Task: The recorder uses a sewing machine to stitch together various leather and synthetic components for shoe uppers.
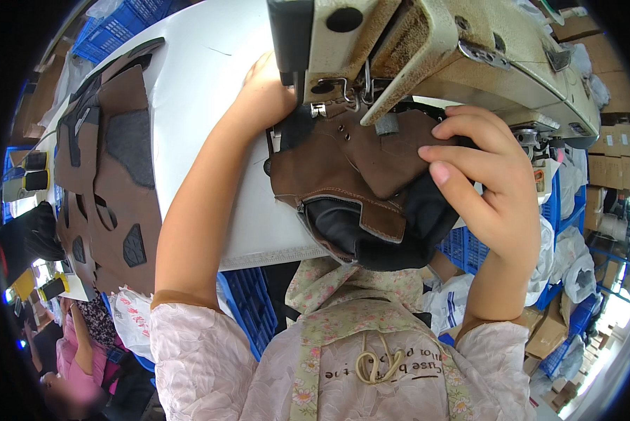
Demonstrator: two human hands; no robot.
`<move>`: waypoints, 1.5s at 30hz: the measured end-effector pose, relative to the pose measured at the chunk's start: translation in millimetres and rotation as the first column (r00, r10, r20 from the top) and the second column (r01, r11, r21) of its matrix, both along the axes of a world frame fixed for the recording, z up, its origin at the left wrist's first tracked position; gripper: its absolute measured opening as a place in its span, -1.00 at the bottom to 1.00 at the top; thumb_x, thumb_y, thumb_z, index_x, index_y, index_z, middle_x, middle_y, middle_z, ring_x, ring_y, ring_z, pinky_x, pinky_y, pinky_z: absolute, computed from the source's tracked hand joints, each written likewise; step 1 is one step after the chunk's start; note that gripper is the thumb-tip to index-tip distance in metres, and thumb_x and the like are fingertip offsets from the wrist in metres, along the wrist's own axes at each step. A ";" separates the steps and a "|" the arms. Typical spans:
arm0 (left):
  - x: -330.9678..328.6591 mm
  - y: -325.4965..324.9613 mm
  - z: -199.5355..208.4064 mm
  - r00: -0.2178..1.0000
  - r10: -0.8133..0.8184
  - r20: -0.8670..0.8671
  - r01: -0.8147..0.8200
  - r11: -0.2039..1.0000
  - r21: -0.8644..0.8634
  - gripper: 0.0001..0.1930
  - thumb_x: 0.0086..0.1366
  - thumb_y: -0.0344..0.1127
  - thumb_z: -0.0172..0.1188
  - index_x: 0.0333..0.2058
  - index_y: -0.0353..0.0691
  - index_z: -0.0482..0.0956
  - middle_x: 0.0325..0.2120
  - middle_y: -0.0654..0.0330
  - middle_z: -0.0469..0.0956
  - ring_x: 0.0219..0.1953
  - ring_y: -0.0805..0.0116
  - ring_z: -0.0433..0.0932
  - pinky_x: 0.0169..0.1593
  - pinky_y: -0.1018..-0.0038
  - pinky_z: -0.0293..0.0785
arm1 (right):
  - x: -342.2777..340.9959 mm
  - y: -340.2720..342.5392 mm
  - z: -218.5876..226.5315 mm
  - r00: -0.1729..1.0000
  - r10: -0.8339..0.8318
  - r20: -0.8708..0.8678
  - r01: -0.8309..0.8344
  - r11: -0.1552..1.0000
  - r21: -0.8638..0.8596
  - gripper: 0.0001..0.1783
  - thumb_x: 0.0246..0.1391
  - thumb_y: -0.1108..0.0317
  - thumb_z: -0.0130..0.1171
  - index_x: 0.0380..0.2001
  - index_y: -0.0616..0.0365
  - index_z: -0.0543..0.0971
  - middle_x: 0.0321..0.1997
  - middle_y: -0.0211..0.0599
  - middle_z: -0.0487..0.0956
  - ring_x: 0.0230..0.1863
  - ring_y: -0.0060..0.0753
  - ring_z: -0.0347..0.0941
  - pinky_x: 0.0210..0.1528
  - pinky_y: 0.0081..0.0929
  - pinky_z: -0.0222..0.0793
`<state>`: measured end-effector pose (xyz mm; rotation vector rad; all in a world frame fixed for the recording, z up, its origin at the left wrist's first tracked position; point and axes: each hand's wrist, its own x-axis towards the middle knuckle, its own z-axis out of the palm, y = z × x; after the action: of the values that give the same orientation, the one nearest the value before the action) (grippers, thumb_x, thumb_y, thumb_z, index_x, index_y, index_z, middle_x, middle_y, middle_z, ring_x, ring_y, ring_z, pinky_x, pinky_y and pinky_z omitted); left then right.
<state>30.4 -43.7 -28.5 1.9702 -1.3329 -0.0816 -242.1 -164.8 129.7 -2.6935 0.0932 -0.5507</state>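
A half-sewn brown leather-like piece with black lining and a curved zip (329, 165) lies under the head of a sewing machine (427, 42). Its upper edge is at the presser foot (318, 110). My left hand (264, 95) rests on the white table just left of the machine head, beside the piece's upper left edge; its fingertips are hidden behind the machine. My right hand (479, 158) lies over the right side of the piece, fingers spread, the tips touching the brown surface. A small grey patch (386, 125) shows near the needle area.
Brown cut panels with black patches (122, 154) lie at the left of the white table (195, 77). Blue crates (248, 305) stand below the table edge. A person in pink (83, 351) sits at the lower left. Cardboard boxes (620, 151) are stacked at the right.
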 end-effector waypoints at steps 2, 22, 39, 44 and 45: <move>-0.7 -1.5 0.4 1.000 0.005 -0.004 -0.005 1.000 -0.005 -0.69 0.17 -0.34 0.22 -0.08 -0.17 0.55 -0.16 0.00 0.57 -0.04 -0.07 0.50 0.03 0.18 0.44 | 8.2 -3.6 1.4 0.996 0.057 -0.068 -0.051 0.995 0.090 -0.81 -0.12 0.31 0.28 -0.55 0.24 0.65 -0.33 -0.20 0.59 -0.25 -0.08 0.52 -0.20 -0.28 0.42; 0.3 -2.2 -5.2 0.991 -0.043 0.128 0.051 0.997 -0.054 -0.81 0.10 -0.33 0.24 -0.26 -0.11 0.66 -0.30 0.05 0.61 -0.18 -0.05 0.55 -0.15 0.14 0.51 | 52.5 2.8 -14.0 0.749 0.134 -0.648 -0.142 0.989 0.040 -0.49 0.05 -0.14 0.16 -0.36 0.15 0.63 -0.55 -0.04 0.49 -0.33 0.01 0.49 -0.24 -0.18 0.35; -1.5 5.0 0.7 0.997 -0.068 0.039 0.067 0.997 0.040 -0.74 0.22 -0.29 0.19 -0.13 -0.25 0.59 -0.17 0.03 0.60 -0.08 0.14 0.54 -0.03 0.27 0.45 | 74.6 5.2 -48.4 0.603 0.119 -0.789 -0.090 0.993 0.081 -0.39 0.01 -0.11 0.09 0.06 0.00 0.57 0.24 -0.08 0.43 0.21 -0.05 0.38 0.22 -0.33 0.28; -36.8 45.8 35.9 0.976 0.188 0.110 -0.207 0.957 0.204 -0.73 0.09 -0.30 0.34 -0.22 -0.24 0.63 -0.19 0.08 0.61 -0.13 0.07 0.55 -0.06 0.25 0.47 | 74.1 6.0 -42.4 0.614 0.139 -0.777 -0.047 0.989 0.140 -0.48 0.09 -0.03 0.05 -0.02 0.05 0.61 0.24 -0.08 0.44 0.26 -0.08 0.34 0.25 -0.33 0.25; -50.5 57.4 40.6 0.987 0.158 -0.028 -0.149 0.970 0.192 -0.73 0.13 -0.29 0.31 -0.19 -0.25 0.63 -0.15 0.08 0.60 -0.09 0.06 0.52 -0.01 0.25 0.43 | 73.6 5.4 -43.9 0.596 0.116 -0.794 -0.029 0.992 0.123 -0.50 0.08 -0.02 0.05 -0.03 0.05 0.61 0.23 -0.10 0.45 0.25 -0.08 0.34 0.25 -0.33 0.25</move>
<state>-20.0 13.7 12.1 2.2122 -1.1769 -0.1814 -168.4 -159.4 85.8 -2.6005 0.2417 0.7328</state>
